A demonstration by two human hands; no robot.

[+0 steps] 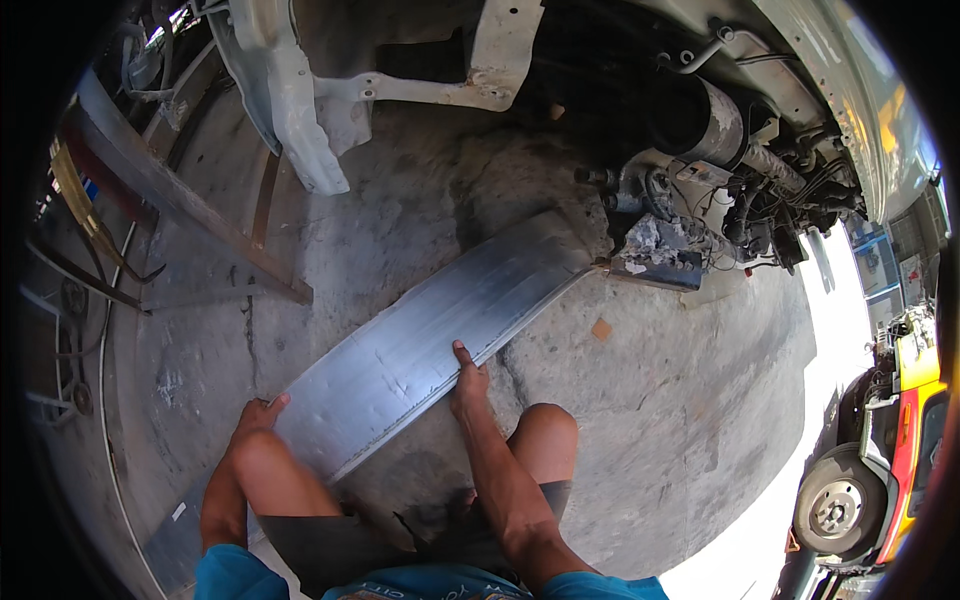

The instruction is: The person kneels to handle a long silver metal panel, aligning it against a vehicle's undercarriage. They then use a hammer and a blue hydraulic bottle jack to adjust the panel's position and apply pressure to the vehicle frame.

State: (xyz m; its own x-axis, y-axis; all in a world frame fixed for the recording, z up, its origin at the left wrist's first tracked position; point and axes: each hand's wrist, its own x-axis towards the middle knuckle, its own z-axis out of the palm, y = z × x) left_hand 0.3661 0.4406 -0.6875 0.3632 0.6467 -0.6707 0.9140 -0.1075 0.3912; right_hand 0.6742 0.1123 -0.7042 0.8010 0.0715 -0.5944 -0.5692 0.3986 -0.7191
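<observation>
A long silver sheet-metal panel slants across the middle, its near end between my knees and its far end by a greasy mechanical assembly. One long edge is folded into a lip. My left hand grips the near left corner, thumb on the top face and the other fingers mostly hidden. Farther along, my right hand is closed on the folded edge. Its thumb lies on top, while its fingers curl underneath out of sight. Whether the far end touches the floor or the assembly, I cannot tell.
Pale bodywork with a cross bracket overhangs the far side. Greasy vehicle parts and a dark cylinder stand at far right. A rusty metal stand is at left. A small brown scrap lies on the concrete. A red-yellow vehicle is at right.
</observation>
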